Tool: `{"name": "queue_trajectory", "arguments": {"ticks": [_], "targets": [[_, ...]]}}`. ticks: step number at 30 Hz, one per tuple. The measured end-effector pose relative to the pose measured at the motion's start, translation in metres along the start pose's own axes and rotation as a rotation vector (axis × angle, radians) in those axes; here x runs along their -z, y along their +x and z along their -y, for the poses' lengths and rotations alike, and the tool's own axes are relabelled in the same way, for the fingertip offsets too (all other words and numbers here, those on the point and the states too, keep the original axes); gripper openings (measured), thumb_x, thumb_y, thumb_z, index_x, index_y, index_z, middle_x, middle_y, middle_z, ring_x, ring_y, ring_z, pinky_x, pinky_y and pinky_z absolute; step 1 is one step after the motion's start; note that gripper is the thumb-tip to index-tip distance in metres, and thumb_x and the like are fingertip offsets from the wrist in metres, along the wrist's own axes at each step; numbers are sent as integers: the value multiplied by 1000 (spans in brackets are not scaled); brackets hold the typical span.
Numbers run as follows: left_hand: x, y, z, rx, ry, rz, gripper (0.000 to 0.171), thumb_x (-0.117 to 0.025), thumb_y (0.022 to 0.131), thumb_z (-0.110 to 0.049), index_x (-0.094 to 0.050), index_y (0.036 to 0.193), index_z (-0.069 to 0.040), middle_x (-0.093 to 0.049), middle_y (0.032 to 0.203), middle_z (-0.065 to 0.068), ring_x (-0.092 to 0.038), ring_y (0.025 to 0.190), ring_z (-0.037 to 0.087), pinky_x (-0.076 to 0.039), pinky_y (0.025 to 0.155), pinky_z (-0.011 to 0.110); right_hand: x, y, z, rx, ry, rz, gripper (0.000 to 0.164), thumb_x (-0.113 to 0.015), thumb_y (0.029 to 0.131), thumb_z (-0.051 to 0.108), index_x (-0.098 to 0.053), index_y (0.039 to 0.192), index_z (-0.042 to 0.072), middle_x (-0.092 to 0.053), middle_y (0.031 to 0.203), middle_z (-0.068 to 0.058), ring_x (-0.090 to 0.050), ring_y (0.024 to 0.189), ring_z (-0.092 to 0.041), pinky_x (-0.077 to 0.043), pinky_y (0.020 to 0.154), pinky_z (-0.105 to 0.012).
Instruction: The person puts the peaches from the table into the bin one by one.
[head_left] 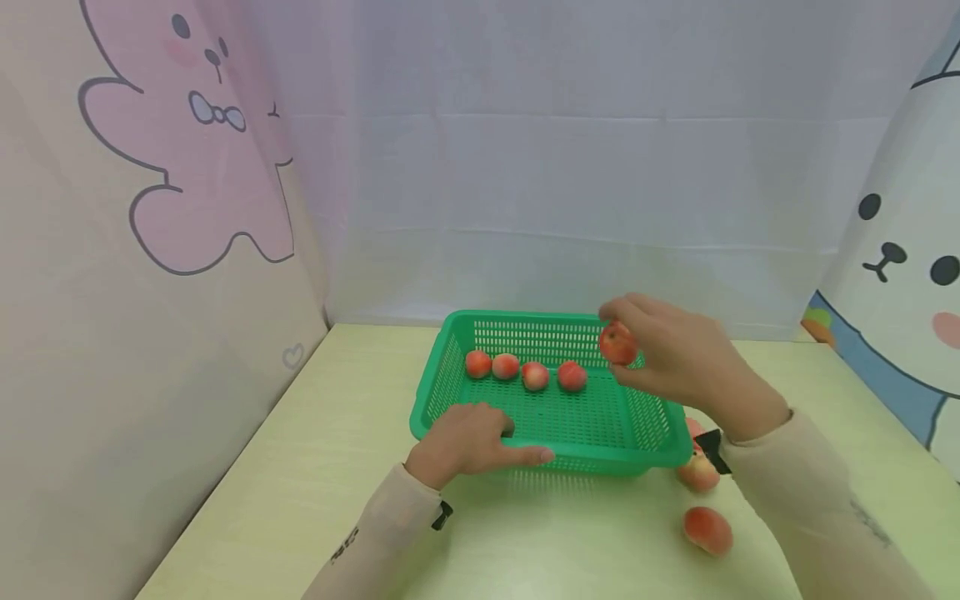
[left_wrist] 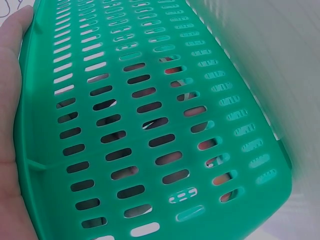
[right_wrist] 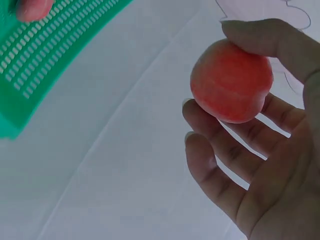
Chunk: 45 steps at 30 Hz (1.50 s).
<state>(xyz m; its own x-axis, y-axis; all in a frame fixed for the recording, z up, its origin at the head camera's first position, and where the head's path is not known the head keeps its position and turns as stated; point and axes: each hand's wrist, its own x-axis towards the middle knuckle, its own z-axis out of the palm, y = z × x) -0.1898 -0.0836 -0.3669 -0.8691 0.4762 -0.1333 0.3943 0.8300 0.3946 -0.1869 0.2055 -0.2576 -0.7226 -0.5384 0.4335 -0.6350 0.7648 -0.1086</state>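
Note:
A green plastic basket (head_left: 551,454) with slotted walls stands on the table. Inside it, several red and yellow peaches (head_left: 535,376) lie in a row towards the back. My left hand (head_left: 468,446) grips the front rim, its fingers over the edge and the thumb along the outside; the left wrist view shows the slotted basket wall (left_wrist: 165,140) close up beside that hand. Above the basket's back right corner, my right hand (head_left: 675,358) pinches a red peach (right_wrist: 231,82) between thumb and fingers, clear of the basket.
To the right of the basket, a red peach (head_left: 708,531) lies on the pale yellow table (head_left: 360,375). More peaches (head_left: 699,473) sit by the basket's right front corner, partly behind the right sleeve. White curtains (head_left: 585,167) with cartoon animals enclose the table.

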Motion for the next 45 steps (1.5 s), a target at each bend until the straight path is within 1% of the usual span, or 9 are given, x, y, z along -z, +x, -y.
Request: {"name": "queue_trajectory", "arguments": {"ticks": [5,13,19,21,31,37,40,43,45], "targets": [[1,0,-1,16,-1,15,73,-60,86,-88,-41,65,-21,-28,58,-10,-28,54,9,-27,55,30,-17,29,8,21,64,41,38,-83,82,9,-65,116,11,-70,112,-3,-61,82,-18,-53,64,-40],[2,-1,-2,15,-12,17,72,-62,86,-86,-45,65,-20,-29,57,-9,-27,53,8,-26,55,30,-53,73,17,37,174,122,32,-80,88,10,-66,116,11,-64,114,-3,-60,81,-19,-53,67,-38],[1,-1,1,28,-34,30,72,-63,87,-85,-42,64,-20,-29,55,-8,-25,51,8,-25,53,30,-79,97,28,2,283,236,27,-78,94,14,-66,118,12,-57,114,-3,-59,82,-20,-53,72,-37],[1,-1,1,28,-36,29,73,-63,87,-85,-42,63,-20,-29,55,-8,-25,51,8,-25,53,30,-87,104,28,-16,316,282,32,-78,91,13,-66,121,13,-54,116,-3,-59,83,-21,-53,74,-38],[0,0,1,14,-24,27,74,-61,87,-87,-44,64,-19,-32,55,-9,-29,51,9,-29,54,30,-114,117,31,-86,306,441,43,-72,88,11,-68,131,9,-54,118,-6,-56,82,-22,-48,73,-37],[1,0,0,22,-20,32,72,-61,87,-86,-47,67,-19,-34,56,-8,-32,51,9,-29,54,30,-127,122,33,-51,310,521,29,-68,102,15,-68,131,13,-60,116,-5,-56,97,-23,-51,83,-39],[1,0,0,25,-8,29,72,-61,87,-86,-48,67,-19,-36,56,-7,-34,51,9,-30,54,30,-134,125,34,-53,352,568,29,-68,102,10,-70,131,12,-61,122,-6,-55,104,-24,-52,85,-38],[1,1,0,17,1,24,72,-61,87,-87,-48,66,-19,-36,56,-7,-34,51,9,-31,53,30,-139,126,35,-62,378,601,32,-68,99,3,-71,130,10,-62,124,-6,-55,101,-22,-52,79,-35],[0,1,-1,11,1,20,73,-61,87,-87,-47,65,-19,-34,55,-7,-32,51,9,-29,53,30,-142,127,36,-61,405,621,32,-65,98,-2,-72,127,8,-64,116,-6,-53,91,-19,-50,73,-32]]}}
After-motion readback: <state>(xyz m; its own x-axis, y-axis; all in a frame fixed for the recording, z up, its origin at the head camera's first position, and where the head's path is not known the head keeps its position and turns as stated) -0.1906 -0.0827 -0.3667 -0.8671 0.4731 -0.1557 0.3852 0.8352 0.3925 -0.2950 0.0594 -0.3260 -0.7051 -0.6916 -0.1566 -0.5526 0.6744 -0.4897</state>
